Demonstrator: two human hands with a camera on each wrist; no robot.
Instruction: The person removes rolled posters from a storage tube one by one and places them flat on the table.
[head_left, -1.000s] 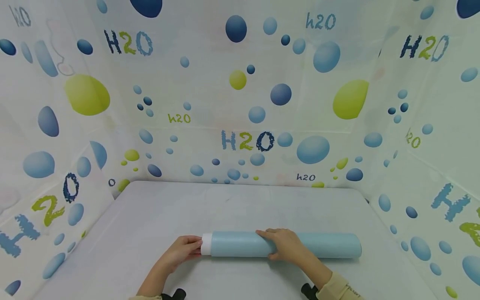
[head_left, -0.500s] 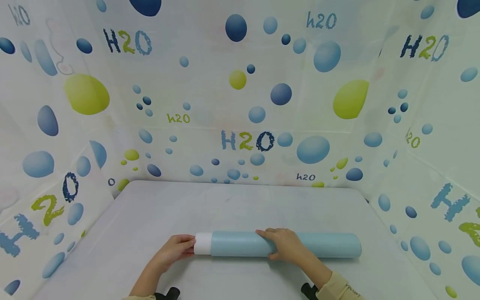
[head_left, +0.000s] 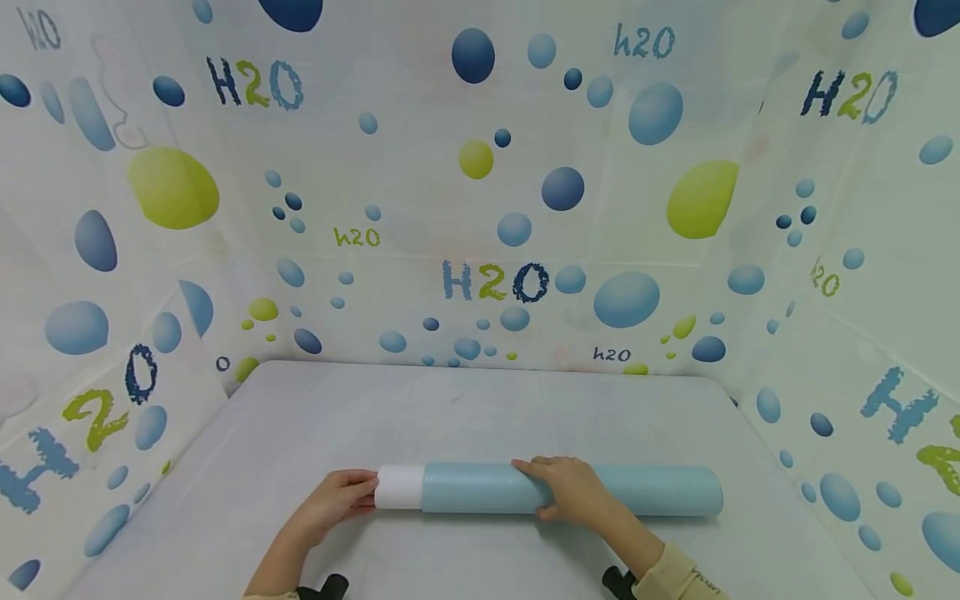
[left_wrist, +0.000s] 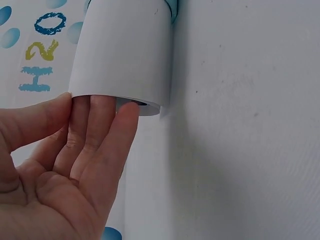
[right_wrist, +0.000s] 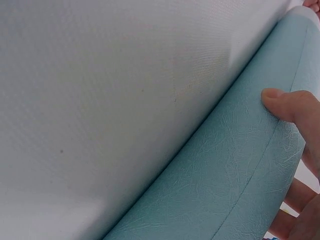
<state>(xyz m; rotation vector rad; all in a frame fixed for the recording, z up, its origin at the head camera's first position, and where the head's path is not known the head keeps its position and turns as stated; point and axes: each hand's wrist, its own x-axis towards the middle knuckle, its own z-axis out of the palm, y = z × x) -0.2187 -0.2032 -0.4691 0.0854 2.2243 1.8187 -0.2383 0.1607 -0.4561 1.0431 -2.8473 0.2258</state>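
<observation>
The white roll projects from the left end of the blue tube, which lies on the bench. Your left hand pinches the roll's rim; your right hand grips the tube's middle.

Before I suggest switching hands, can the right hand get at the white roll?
Probably yes: only bare blue tube lies between, though the left hand holds the outer end of the white roll.
</observation>
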